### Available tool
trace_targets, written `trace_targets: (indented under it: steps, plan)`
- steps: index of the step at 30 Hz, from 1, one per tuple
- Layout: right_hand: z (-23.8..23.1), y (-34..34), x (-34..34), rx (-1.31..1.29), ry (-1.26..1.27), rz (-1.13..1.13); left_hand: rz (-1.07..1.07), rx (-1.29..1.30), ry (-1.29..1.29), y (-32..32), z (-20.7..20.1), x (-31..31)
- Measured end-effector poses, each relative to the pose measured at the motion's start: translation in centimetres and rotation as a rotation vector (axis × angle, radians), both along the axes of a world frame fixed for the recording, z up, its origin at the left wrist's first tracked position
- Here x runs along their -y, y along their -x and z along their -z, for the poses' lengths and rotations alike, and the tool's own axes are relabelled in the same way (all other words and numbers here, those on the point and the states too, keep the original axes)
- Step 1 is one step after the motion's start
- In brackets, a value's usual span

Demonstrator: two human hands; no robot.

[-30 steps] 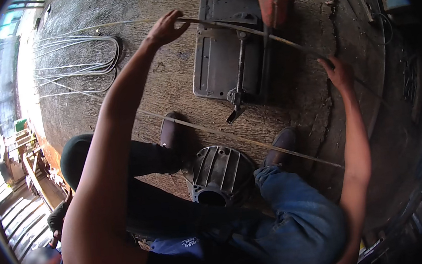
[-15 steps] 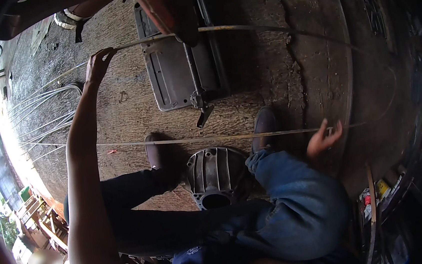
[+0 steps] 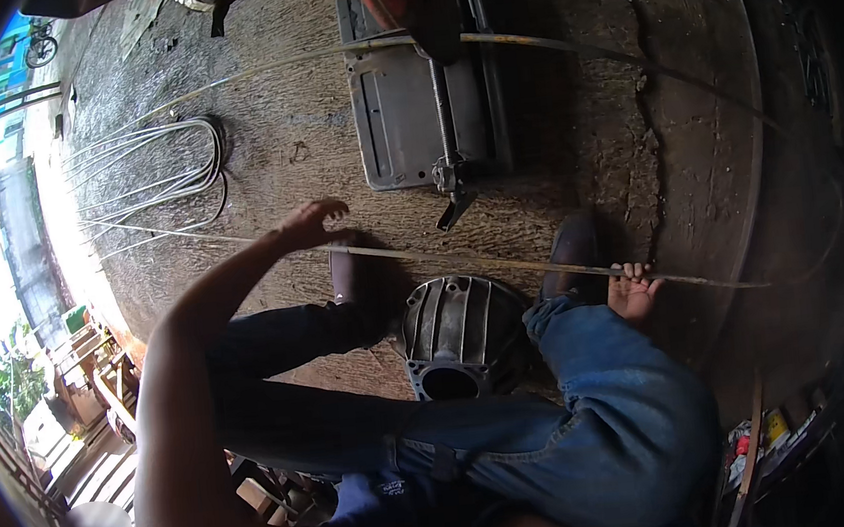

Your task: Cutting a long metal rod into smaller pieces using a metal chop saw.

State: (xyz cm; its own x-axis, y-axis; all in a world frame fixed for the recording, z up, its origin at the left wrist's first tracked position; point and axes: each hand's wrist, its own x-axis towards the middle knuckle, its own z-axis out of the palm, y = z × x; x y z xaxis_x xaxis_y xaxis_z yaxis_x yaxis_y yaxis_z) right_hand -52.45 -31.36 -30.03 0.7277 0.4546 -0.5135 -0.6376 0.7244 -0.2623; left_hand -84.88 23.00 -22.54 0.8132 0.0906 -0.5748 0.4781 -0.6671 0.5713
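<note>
A long thin metal rod (image 3: 502, 261) crosses in front of my shoes and curves back in a wide loop at the far right. Its other length (image 3: 274, 68) runs past the reddish-brown metal post at the top. My right hand (image 3: 634, 295) has its fingers closed over the near length, just right of my right shoe. Above that same length, by my left shoe, my left hand (image 3: 308, 225) hangs with curled, parted fingers and nothing in them. Between my legs stands a ribbed grey metal housing (image 3: 462, 320) with a round opening.
A grey metal box-like panel (image 3: 395, 130) lies ahead under the post (image 3: 410, 9), beside a threaded screw (image 3: 442, 111). Several bent rods (image 3: 175, 190) are on the floor at left. Wooden pieces stand lower left; a strip (image 3: 755, 435) and clutter sit lower right.
My left hand has come off the far length of rod and moved nearer and right. My right hand, open before, has closed on the near length, which now slants. The view has shifted.
</note>
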Motion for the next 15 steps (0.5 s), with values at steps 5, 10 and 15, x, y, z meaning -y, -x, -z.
trace_targets:
  steps: [5,10,15]
  plan:
    - [1.1,0.8,1.6,-0.025,0.013,0.132,0.019,0.103,-0.053,4.8,0.0,6.5]
    - [-1.5,0.3,3.0,0.084,-0.010,0.052,0.003,0.135,-0.041,6.3,-1.3,8.3]
    - [-3.9,-2.5,4.0,0.169,0.022,-0.024,0.018,0.234,-0.069,6.1,-3.1,9.6]
